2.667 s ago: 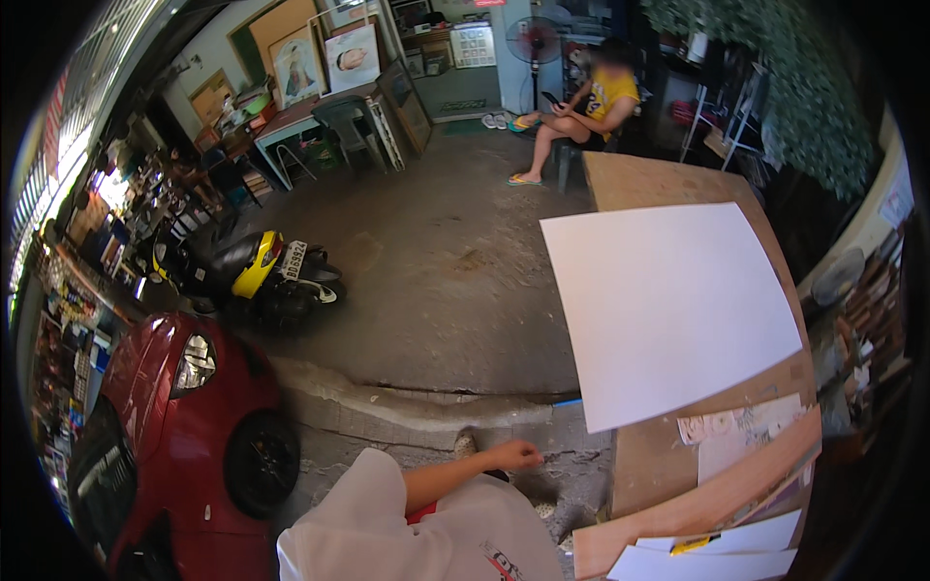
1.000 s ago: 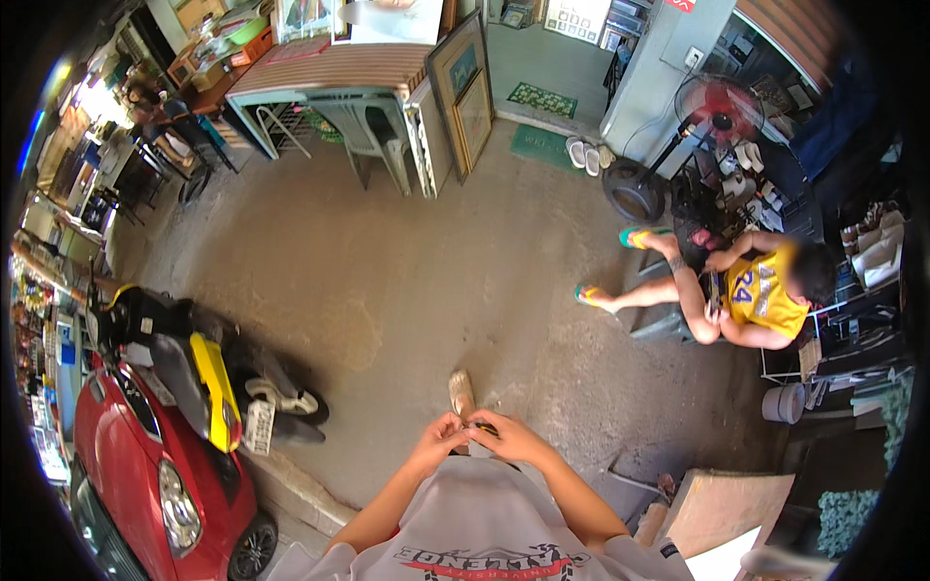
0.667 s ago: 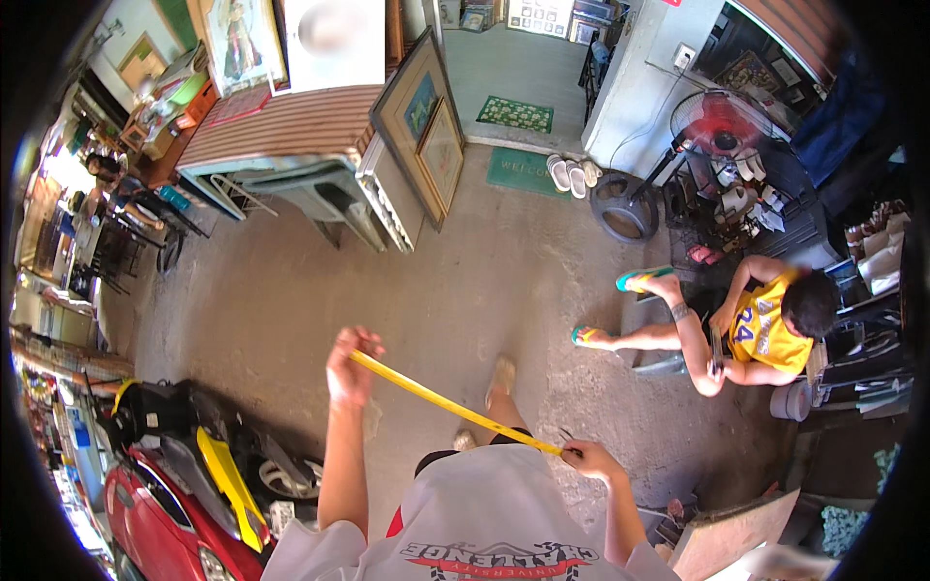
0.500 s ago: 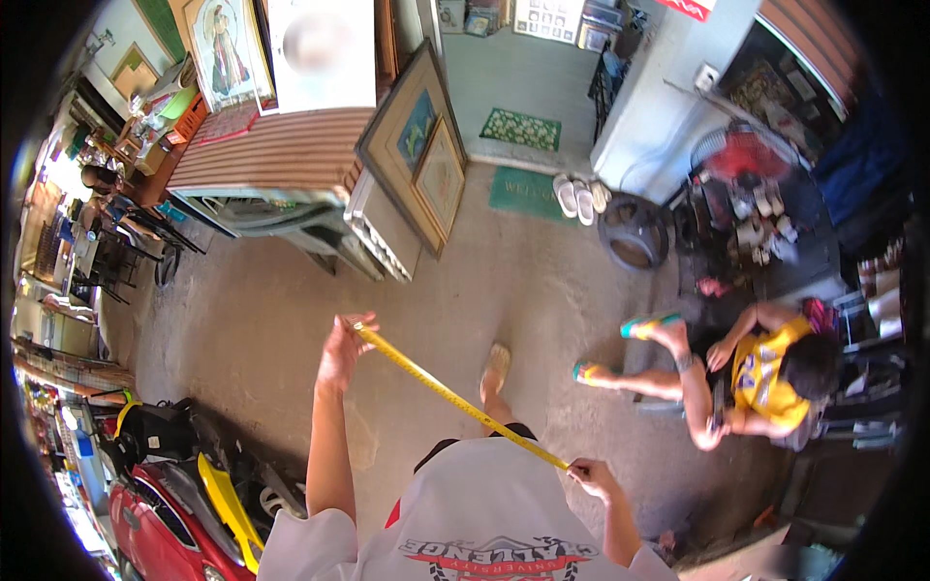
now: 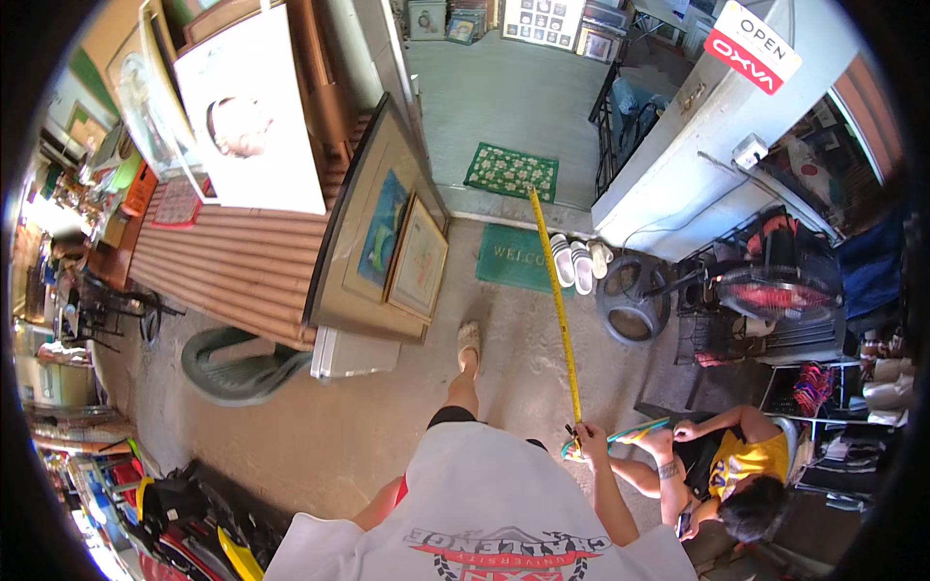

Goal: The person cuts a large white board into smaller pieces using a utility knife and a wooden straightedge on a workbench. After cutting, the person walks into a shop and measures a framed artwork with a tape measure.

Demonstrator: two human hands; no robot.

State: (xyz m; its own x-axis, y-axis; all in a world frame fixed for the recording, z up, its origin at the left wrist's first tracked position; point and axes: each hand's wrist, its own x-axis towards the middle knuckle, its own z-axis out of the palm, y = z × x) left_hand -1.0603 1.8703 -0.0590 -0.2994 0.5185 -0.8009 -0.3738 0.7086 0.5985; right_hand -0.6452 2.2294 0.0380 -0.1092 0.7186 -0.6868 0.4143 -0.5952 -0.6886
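My right hand [image 5: 590, 443] is closed round the near end of a yellow tape measure [image 5: 562, 320], with a small dark part showing at the fingers. The long blade reaches away from the hand, past white-striped slides, and its far tip appears over a green floral mat [image 5: 494, 167] at the doorway. Whether the tip touches the mat I cannot tell. Of my left arm [image 5: 381, 505] only a stretch by the sleeve shows; the hand itself is hidden behind my shirt.
A seated person in a yellow shirt [image 5: 754, 465] is close on my right. Framed pictures [image 5: 373, 232] lean against a corrugated counter [image 5: 232, 257] at left. A fan [image 5: 775, 288], its round base and slides [image 5: 572, 263] stand near the doorway. A motorcycle [image 5: 208, 523] is at lower left.
My left hand has let go of the tape's far end and dropped out of view. The blade has swung from across my body to pointing toward the doorway. I have stepped forward.
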